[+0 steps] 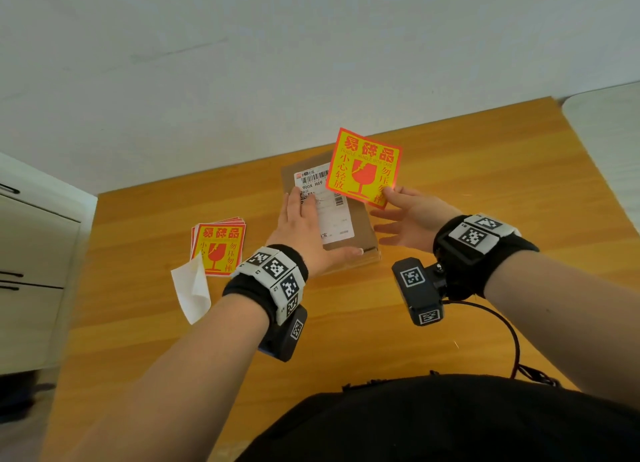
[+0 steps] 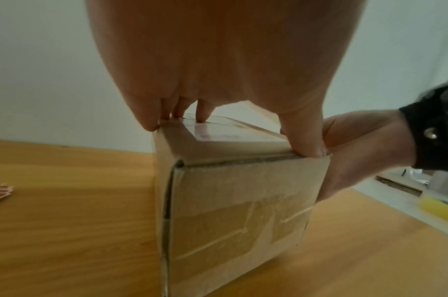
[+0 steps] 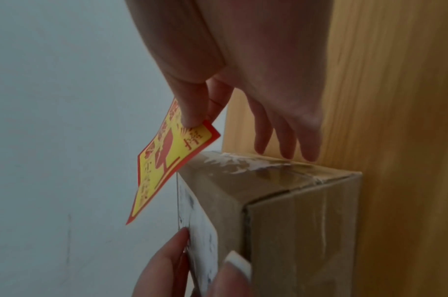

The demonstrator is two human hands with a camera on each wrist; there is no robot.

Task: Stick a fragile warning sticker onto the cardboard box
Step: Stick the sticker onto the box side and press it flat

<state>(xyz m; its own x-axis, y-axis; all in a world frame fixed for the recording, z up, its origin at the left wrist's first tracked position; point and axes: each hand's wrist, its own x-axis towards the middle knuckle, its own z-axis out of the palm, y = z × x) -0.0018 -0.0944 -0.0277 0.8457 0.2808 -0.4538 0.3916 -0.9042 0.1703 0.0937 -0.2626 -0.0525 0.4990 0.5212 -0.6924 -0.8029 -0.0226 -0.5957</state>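
Observation:
A brown cardboard box (image 1: 360, 219) with a white shipping label (image 1: 329, 205) on top stands on the wooden table. My left hand (image 1: 304, 226) lies flat on the box top, fingers straight, thumb along the near edge (image 2: 306, 144). My right hand (image 1: 405, 216) pinches the lower right corner of a red and yellow fragile sticker (image 1: 363, 167) between thumb and forefinger; its other fingers spread loosely. The sticker hangs tilted above the far right part of the box (image 3: 294, 201), also seen edge-on as the sticker (image 3: 166, 160) in the right wrist view.
A stack of the same fragile stickers (image 1: 218, 247) lies left of the box, with a peeled white backing sheet (image 1: 192, 288) at its near corner. A white cabinet (image 1: 31, 254) stands at the left. A black cable (image 1: 509, 330) runs near my right wrist.

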